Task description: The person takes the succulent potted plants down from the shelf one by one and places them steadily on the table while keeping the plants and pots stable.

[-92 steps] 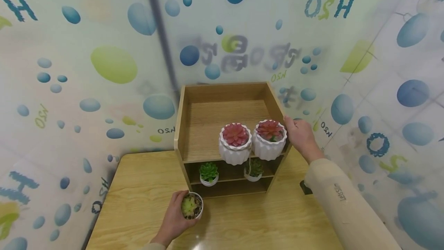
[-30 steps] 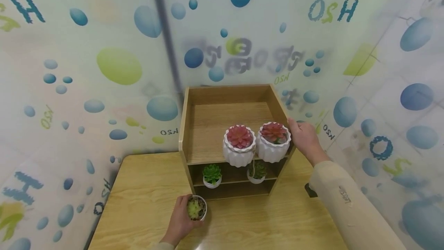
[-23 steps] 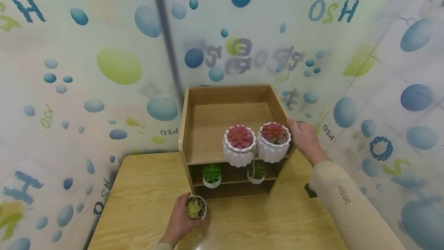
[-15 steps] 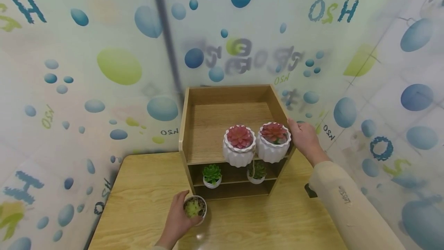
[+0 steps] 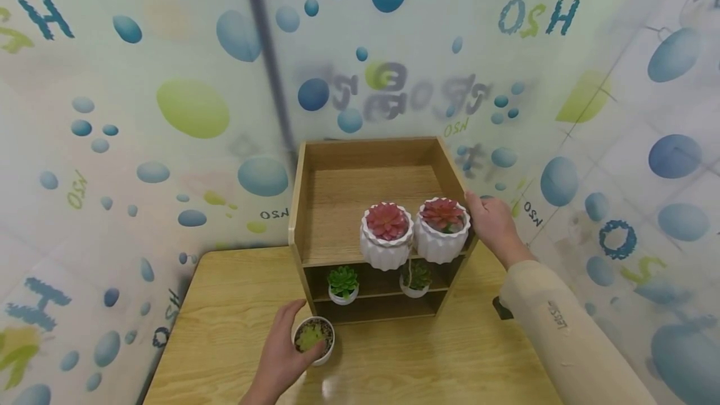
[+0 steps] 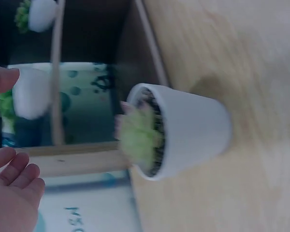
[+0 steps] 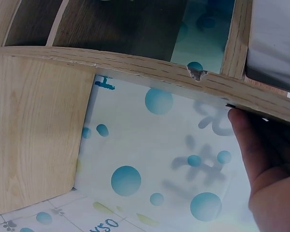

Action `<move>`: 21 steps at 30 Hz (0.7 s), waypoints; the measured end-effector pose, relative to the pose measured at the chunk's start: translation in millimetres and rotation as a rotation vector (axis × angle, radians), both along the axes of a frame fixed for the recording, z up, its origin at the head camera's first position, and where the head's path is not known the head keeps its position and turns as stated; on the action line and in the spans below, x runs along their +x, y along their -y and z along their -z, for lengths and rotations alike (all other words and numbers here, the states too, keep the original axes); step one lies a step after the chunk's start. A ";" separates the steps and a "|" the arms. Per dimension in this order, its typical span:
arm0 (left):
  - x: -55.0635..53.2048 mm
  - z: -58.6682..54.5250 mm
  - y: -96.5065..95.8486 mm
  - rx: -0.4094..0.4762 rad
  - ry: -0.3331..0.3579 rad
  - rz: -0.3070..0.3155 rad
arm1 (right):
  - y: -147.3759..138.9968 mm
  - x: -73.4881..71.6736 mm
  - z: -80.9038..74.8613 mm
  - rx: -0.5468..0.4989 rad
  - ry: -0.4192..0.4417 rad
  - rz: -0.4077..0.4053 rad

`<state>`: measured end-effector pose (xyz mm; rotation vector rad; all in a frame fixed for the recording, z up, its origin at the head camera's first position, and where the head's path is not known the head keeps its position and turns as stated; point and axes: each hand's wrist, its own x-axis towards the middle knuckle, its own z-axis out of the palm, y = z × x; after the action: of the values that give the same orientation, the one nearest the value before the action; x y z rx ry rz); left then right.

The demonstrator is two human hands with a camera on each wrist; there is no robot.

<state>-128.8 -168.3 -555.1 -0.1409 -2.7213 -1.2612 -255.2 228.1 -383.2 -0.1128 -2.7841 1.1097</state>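
Note:
In the head view my left hand (image 5: 284, 345) is beside a small white pot (image 5: 323, 358) with a pale green succulent. Its fingers and thumb are spread around the rim, not closed on it. The left wrist view shows the pot (image 6: 198, 128) upright on the table, apart from the loosely extended fingers (image 6: 21, 174). My right hand (image 5: 495, 227) holds the right side panel of a wooden shelf unit (image 5: 365, 186) near its front edge. From the right wrist, part of this hand (image 7: 270, 193) meets the panel's outer face; the remaining fingers are dark or hidden.
Two fluted white pots with red succulents, one left (image 5: 386, 249) and one right (image 5: 441, 242), stand on the upper shelf's front. Below them sit two small green plants (image 5: 343, 283) (image 5: 416, 280). A dark object (image 5: 502, 308) lies right of the unit. A patterned wall (image 5: 169, 142) rises behind.
My left hand has let go of the succulent pot, its fingers and thumb opening and drawing back to the left. The pot stays in place. My right hand keeps its place on the shelf unit.

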 end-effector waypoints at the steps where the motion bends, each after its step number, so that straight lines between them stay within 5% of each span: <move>1: 0.2 -3.7 -1.0 0.002 -0.019 0.005 | 0.1 0.1 -0.1 0.002 -0.001 0.000; 10: -1.5 -38.2 -17.0 -0.005 -0.194 0.081 | 0.3 0.0 -0.7 -0.013 0.008 -0.008; 21: -9.4 -71.0 -35.3 0.004 -0.323 0.161 | 0.9 -1.0 0.2 -0.009 0.019 -0.006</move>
<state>-138.2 -133.0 -484.1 -0.5239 -2.4688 -1.1649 -256.3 227.2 -383.4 -0.1161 -2.7983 1.1290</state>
